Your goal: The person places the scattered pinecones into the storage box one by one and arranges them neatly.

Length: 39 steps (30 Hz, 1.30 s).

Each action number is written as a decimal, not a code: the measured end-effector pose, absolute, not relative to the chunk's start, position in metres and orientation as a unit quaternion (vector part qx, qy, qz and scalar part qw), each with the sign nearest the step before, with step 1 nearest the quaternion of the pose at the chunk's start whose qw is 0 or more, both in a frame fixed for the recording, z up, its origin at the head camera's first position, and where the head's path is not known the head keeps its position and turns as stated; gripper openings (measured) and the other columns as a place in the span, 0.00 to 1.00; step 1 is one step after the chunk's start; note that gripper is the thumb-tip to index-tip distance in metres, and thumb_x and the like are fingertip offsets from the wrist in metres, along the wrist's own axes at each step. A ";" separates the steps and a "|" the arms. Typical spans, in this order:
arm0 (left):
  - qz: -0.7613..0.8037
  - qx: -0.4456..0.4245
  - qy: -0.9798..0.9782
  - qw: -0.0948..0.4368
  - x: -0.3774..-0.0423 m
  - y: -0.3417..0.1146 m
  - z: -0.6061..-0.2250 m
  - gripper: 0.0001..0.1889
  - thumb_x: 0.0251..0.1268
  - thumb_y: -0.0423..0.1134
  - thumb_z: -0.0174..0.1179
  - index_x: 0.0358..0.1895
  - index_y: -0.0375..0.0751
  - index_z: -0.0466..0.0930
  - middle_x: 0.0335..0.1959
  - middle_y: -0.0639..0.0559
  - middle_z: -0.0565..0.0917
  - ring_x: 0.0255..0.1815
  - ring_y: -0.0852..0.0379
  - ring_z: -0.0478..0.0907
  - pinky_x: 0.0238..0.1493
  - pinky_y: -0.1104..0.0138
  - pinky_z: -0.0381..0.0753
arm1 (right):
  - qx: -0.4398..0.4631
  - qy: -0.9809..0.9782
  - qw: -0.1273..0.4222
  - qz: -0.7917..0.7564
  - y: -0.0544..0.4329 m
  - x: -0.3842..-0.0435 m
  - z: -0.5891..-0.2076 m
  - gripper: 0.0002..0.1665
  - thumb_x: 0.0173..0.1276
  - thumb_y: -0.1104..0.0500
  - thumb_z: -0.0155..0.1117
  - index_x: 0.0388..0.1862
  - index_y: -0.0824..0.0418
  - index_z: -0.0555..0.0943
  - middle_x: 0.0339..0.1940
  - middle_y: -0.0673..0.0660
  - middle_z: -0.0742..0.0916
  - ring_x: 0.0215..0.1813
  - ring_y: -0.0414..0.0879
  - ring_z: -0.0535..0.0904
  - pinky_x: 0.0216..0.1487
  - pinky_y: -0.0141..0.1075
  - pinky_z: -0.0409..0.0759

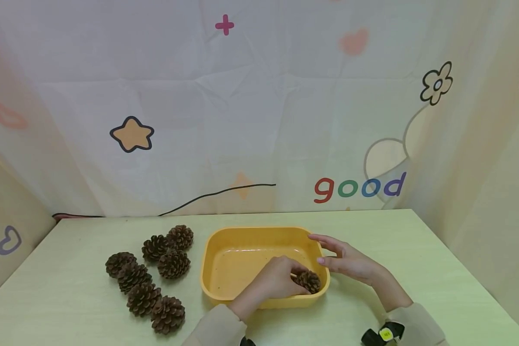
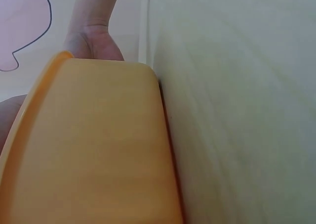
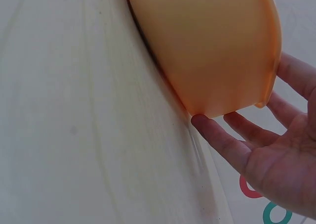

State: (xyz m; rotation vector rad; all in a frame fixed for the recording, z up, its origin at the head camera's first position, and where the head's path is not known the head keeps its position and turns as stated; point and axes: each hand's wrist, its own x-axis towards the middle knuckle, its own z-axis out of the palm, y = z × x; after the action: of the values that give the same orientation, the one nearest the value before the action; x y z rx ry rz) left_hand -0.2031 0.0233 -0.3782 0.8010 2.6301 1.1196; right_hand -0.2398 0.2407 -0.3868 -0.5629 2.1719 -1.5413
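A yellow plastic tub (image 1: 251,302) stands on the table. My left hand (image 1: 278,278) reaches over its near wall and holds a brown pine cone (image 1: 309,281) inside, at the right end near the front corner. The tub wall (image 2: 108,140) hides most of that hand in the left wrist view. At the tub's right end is my right hand (image 1: 350,259), its fingers spread and loosely bent at the rim. In the right wrist view the right hand's fingertips (image 3: 200,121) lie against the outside of the tub.
Several pine cones (image 1: 143,298) lie in a loose cluster on the table left of the tub. The pale table (image 1: 372,293) ends at a printed cloth backdrop (image 1: 242,120) behind and at both sides. Black straps with a device (image 1: 382,333) sit at the right wrist.
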 end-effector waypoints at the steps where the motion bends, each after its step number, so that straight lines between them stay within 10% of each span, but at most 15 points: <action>1: 0.376 0.268 0.883 0.087 -0.203 0.023 -0.378 0.17 0.42 0.41 0.73 0.39 0.43 0.85 0.35 0.57 0.85 0.37 0.66 0.78 0.42 0.70 0.76 | -0.205 0.780 0.209 -0.554 0.241 -0.240 -0.387 0.36 0.67 0.57 0.56 0.70 0.60 0.56 0.70 0.72 0.50 0.66 0.68 0.56 0.58 0.52 0.70; 39: 0.390 0.222 0.883 0.138 -0.201 0.013 -0.367 0.27 0.48 0.45 0.68 0.53 0.38 0.76 0.48 0.48 0.80 0.48 0.52 0.77 0.50 0.59 0.76 | -0.205 0.773 0.211 -0.562 0.241 -0.240 -0.388 0.35 0.67 0.59 0.56 0.70 0.60 0.56 0.71 0.70 0.51 0.67 0.69 0.52 0.58 0.53 0.69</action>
State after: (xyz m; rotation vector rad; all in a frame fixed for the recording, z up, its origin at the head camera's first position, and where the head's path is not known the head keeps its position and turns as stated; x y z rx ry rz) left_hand -0.2005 0.0134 -0.3667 0.6419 2.5533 1.1289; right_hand -0.2400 0.2411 -0.3882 -0.5708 2.1474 -1.5627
